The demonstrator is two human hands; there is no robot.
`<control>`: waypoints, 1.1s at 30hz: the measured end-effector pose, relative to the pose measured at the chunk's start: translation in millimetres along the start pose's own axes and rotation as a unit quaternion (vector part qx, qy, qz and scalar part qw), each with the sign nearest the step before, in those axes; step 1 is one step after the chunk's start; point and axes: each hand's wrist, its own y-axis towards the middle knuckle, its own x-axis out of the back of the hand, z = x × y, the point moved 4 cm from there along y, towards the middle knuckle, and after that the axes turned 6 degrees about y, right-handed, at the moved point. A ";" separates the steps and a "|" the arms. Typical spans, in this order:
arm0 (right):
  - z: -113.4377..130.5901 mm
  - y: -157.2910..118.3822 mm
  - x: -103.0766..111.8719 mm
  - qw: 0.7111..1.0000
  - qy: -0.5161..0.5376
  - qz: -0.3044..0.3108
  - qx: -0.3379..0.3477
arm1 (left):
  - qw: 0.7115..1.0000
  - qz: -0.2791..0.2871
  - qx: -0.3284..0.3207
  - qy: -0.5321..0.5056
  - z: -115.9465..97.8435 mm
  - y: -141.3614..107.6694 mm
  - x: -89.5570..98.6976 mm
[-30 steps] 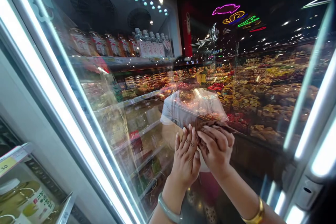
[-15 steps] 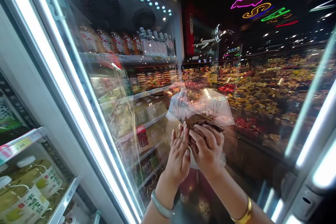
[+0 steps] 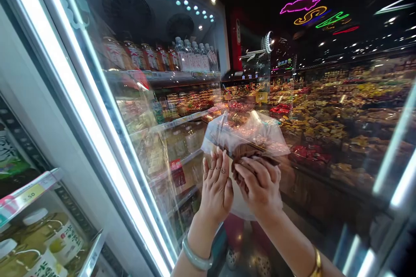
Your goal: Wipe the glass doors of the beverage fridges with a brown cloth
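Flat against the glass door [image 3: 182, 156] rests my left hand [image 3: 216, 181], its fingers stretched upward, with a pale green bangle on the wrist. Close to its right, my right hand [image 3: 261, 181] is curled over a bunched brown cloth [image 3: 256, 154], pressed toward the same pane. Most of the cloth is hidden under the fingers. A gold bracelet circles my right wrist. Reflections of my hands and of a white top overlap in the glass.
Behind the pane, bottles [image 3: 195, 54] line a cooler shelf. At left, a bright light strip [image 3: 65, 86] runs along the door frame, beside shelves of handled drink bottles [image 3: 65, 240]. Neon signs [image 3: 308, 13] and heaped goods appear as reflections at right.
My left hand has shifted slightly left, opening a gap between it and my right hand. My right hand stays on the cloth in nearly the same place. The view has shifted a little.
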 end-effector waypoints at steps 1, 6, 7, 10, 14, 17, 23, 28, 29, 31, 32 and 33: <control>3.2 -5.1 -0.5 1.000 0.005 0.019 0.023 | 1.000 -0.004 -0.010 -0.002 0.8 -0.4 0.2; -14.5 -27.6 18.5 0.998 0.002 0.052 0.038 | 0.999 0.009 -0.027 -0.027 1.5 -3.9 2.5; -18.5 -23.9 20.7 0.999 -0.008 0.030 0.018 | 0.999 0.012 -0.029 -0.030 1.2 -4.4 3.2; -14.8 -4.5 13.2 0.999 -0.024 -0.036 -0.031 | 0.999 0.006 -0.026 -0.039 1.3 -5.7 4.3; 11.4 -6.5 -8.2 1.000 -0.010 0.019 0.022 | 0.999 0.004 -0.027 -0.038 5.7 -10.6 2.7; 15.0 -30.6 -4.0 0.996 0.002 0.065 0.060 | 1.000 0.002 -0.020 -0.013 15.3 -17.3 4.5; 16.8 -11.6 -7.5 1.000 0.008 0.004 -0.020 | 1.000 -0.008 0.009 0.011 34.7 -28.1 15.1; 53.5 -9.8 -39.6 0.995 0.037 0.069 0.063 | 0.999 -0.017 0.036 0.025 52.4 -39.2 20.3; 56.0 -17.3 -39.5 0.992 0.041 0.083 0.080 | 0.999 -0.018 0.041 0.030 56.3 -42.0 21.4; 54.1 -30.3 -33.5 0.991 0.051 0.089 0.081 | 0.998 -0.014 0.052 0.036 62.8 -47.0 23.7; 51.5 -33.1 -30.1 0.992 0.057 0.085 0.068 | 0.998 -0.009 0.056 0.037 65.0 -48.8 24.7; 49.4 -32.6 -28.0 0.994 0.062 0.077 0.050 | 0.998 -0.004 0.057 0.036 66.4 -50.2 25.8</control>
